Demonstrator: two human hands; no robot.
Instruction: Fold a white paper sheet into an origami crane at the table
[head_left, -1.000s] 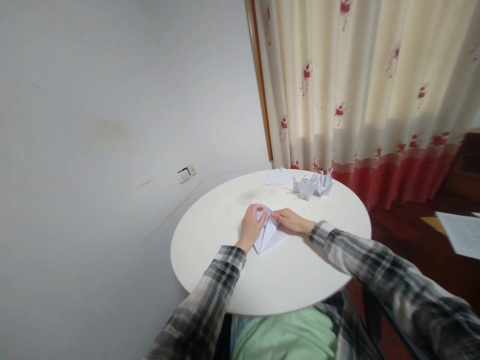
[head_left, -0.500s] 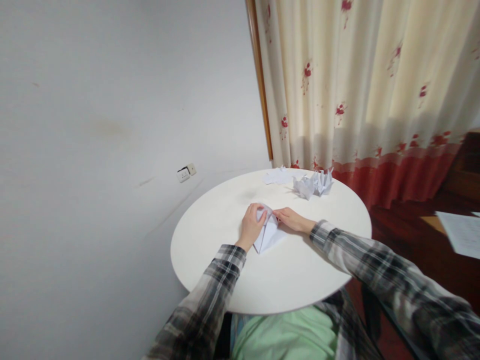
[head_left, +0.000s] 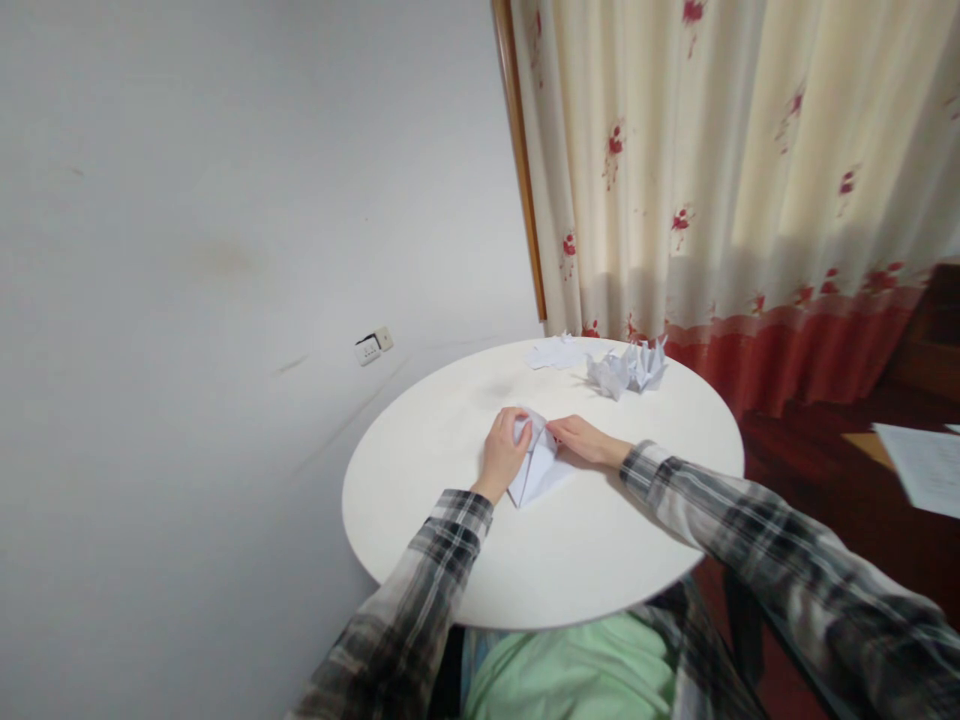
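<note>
A partly folded sheet of white paper [head_left: 534, 478] lies on the round white table [head_left: 420, 470], one corner pointing toward me. My left hand [head_left: 506, 448] grips its left side, with fingers curled over the far edge and the thumb on top. From the right, my right hand [head_left: 583, 438] pinches the paper's far right edge between thumb and fingertips. Creases and a raised flap show between the two hands. Part of the left side of the paper is hidden under my left hand.
Several folded paper cranes [head_left: 628, 370] stand at the table's far right. Behind them lie flat white paper pieces [head_left: 555, 352]. A wall with a power socket [head_left: 368, 349] is on the left, and a floral curtain [head_left: 720, 200] hangs behind the table. Printed sheets [head_left: 922, 465] lie at right.
Both hands stay almost still on the folded paper. The left thumb has shifted very slightly; nothing has been let go.
</note>
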